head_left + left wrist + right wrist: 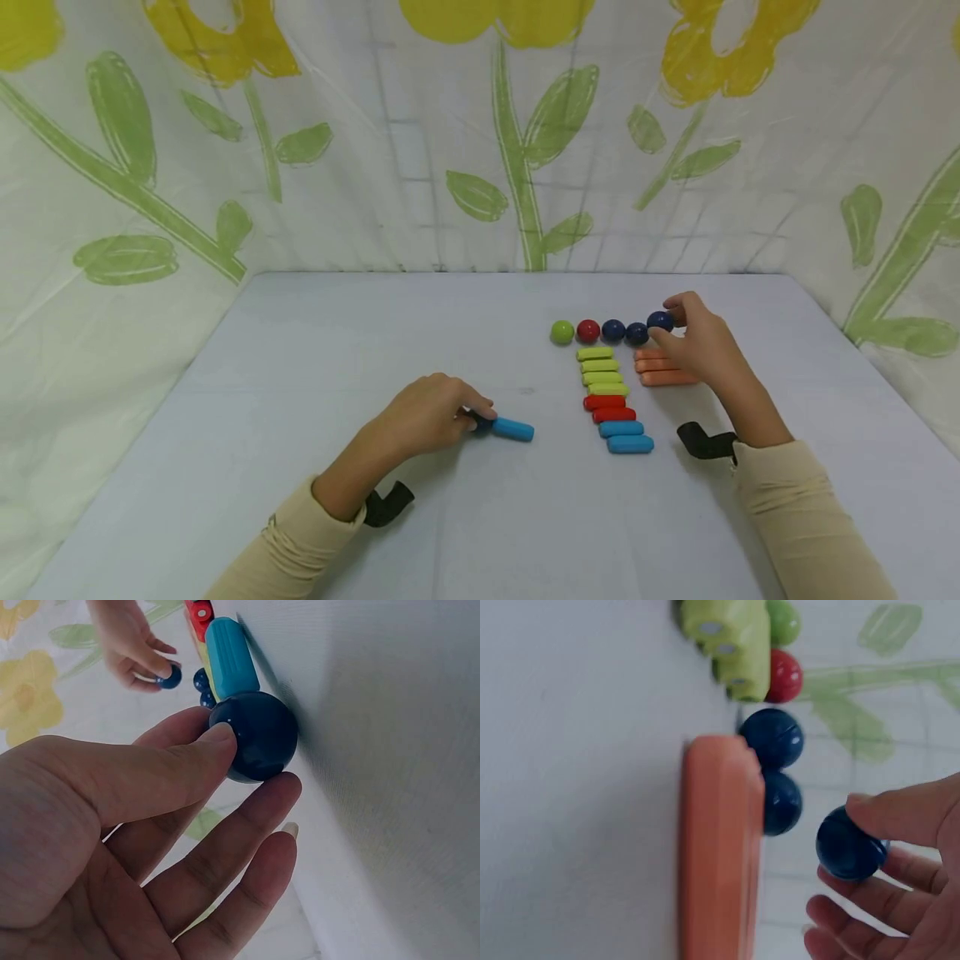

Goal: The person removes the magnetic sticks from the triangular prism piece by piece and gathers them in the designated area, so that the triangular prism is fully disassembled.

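Observation:
Between thumb and fingers, my left hand (pixel 427 412) pinches a dark blue ball (pixel 262 742) low over the table. A light blue rod (pixel 513 429) lies at the ball's right, its end against the ball. At the far right, my right hand (pixel 705 346) pinches another dark blue ball (pixel 846 844) with thumb and fingertips. That ball is at the right end of a row, just beside two more dark blue balls (pixel 772 739). A red ball (pixel 588 331) and a green ball (pixel 562 332) continue the row leftward.
In front of the balls lie several yellow-green rods (pixel 600 366), then two red rods (pixel 604 402) and two light blue rods (pixel 631 444). Orange rods (pixel 667 377) lie partly under my right hand in the head view. A flowered curtain (pixel 337 183) borders the white table (pixel 337 333).

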A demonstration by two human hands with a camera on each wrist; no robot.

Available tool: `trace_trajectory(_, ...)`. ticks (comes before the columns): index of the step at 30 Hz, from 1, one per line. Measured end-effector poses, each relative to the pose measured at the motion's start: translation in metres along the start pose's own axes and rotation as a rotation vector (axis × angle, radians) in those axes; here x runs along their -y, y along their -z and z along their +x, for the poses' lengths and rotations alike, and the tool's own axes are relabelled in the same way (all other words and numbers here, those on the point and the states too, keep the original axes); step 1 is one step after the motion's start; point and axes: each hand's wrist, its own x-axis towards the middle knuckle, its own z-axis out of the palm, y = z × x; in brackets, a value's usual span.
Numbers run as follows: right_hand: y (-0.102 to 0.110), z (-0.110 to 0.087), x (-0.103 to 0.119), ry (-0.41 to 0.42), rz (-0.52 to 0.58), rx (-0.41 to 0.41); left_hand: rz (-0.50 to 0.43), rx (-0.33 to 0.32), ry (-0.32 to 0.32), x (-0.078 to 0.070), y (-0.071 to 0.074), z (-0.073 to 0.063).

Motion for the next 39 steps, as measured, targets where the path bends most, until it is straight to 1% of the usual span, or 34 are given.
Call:
trace_trajectory(2, -0.001, 0.002, -0.007, -0.041, -0.012, 0.016, -0.002, 0.000, -0.002, 0.000, 0.000, 0.000)
trace_trajectory(4, -0.002, 0.004, -0.013, -0.062, -0.029, 0.026, -0.001, -0.001, -0.006, 0.001, 0.000, 0.000)
trace_trajectory(10, -0.008, 0.009, -0.023, -0.101, -0.057, 0.061, 0.001, -0.003, -0.006, 0.001, 0.000, 0.000)
trace_trajectory(14, -0.011, 0.010, -0.026, -0.100, -0.066, 0.071, 0.001, -0.003, -0.004, 0.001, 0.000, 0.000)
trace_trajectory(22, -0.011, 0.011, -0.026, -0.075, -0.063, 0.058, -0.008, -0.006, 0.002, 0.001, -0.001, 0.001)
trace_trajectory(26, -0.008, 0.009, -0.021, -0.039, -0.070, 0.038, -0.013, -0.005, 0.006, 0.001, -0.002, 0.001)
trace_trajectory(28, -0.006, 0.008, -0.015, -0.010, -0.082, 0.021, -0.014, -0.004, 0.009, 0.001, -0.001, 0.001)
trace_trajectory(30, -0.005, 0.007, -0.006, 0.020, -0.093, 0.003, -0.013, -0.003, 0.011, 0.001, -0.001, 0.001)
trace_trajectory(33, -0.006, 0.002, 0.013, 0.068, -0.082, -0.002, -0.013, -0.001, 0.015, 0.001, -0.001, 0.001)
trace_trajectory(36, -0.010, -0.006, 0.034, 0.144, -0.070, 0.012, -0.014, -0.003, 0.017, 0.000, -0.001, 0.001)
trace_trajectory(39, -0.020, -0.016, 0.054, 0.256, -0.071, 0.049, -0.015, -0.004, 0.019, 0.000, -0.001, 0.001)
